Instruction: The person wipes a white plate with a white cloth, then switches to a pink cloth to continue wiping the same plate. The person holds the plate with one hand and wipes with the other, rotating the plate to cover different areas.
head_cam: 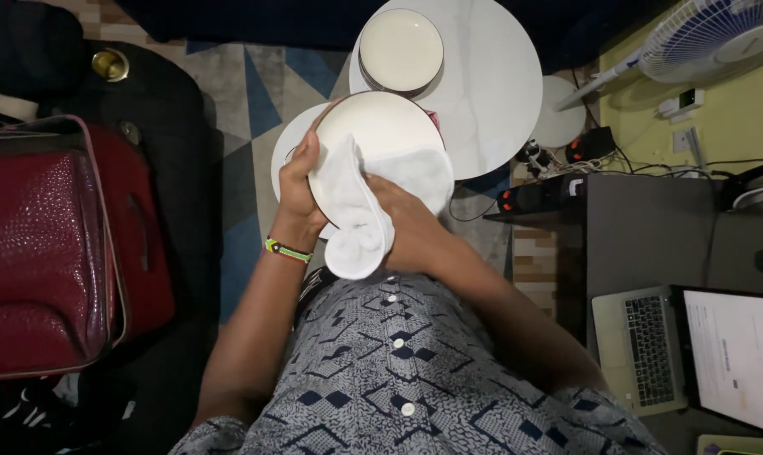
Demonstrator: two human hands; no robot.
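Observation:
My left hand point(298, 181) grips the left rim of a cream round plate point(380, 126), held tilted in front of my chest. My right hand point(411, 223) presses a white cloth point(360, 215) against the plate's lower face; most of that hand is covered by the cloth. The cloth hangs down over my wrist. A green beaded band sits on my left wrist. Behind the plate stands a round white table point(491, 93) carrying a stack of cream plates point(400, 50).
A dark red bag point(44, 253) lies at the left on a black seat. A white fan point(719, 34) stands at the top right. A grey desk point(651, 236) with an open laptop point(643, 350) is at the right. Cables and a power strip point(537, 195) lie on the floor.

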